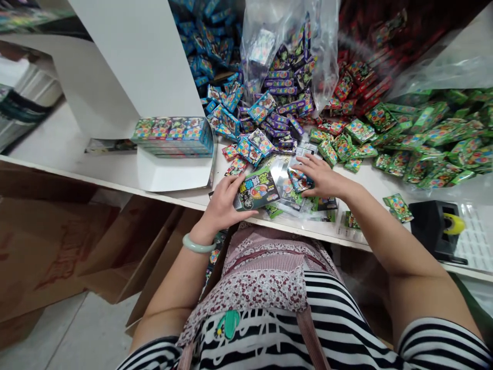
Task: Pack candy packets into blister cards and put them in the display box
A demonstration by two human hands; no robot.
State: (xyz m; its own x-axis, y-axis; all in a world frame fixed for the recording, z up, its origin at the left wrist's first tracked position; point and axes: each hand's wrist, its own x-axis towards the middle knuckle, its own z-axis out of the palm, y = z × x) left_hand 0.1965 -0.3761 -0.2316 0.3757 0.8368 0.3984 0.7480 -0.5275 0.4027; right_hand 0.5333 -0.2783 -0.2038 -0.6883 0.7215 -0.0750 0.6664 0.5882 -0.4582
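Observation:
My left hand (227, 203) grips the left end of a dark box with a green and colourful print (257, 189), held flat at the table's front edge. To its right, my right hand (321, 176) has its fingers closed round a small blue packet (299, 179). Beneath that packet lie clear plastic sleeves with green and black print (288, 198). Loose blue and white packets (252, 146) lie just beyond the dark box.
A white carton (175, 169) holding stacked packets stands at the left. Piles of blue (227, 115), purple (283, 90), red (364, 77) and green packets (427, 139) fill the back. A black tape dispenser (435, 228) sits at the right; cardboard boxes (50, 246) stand below left.

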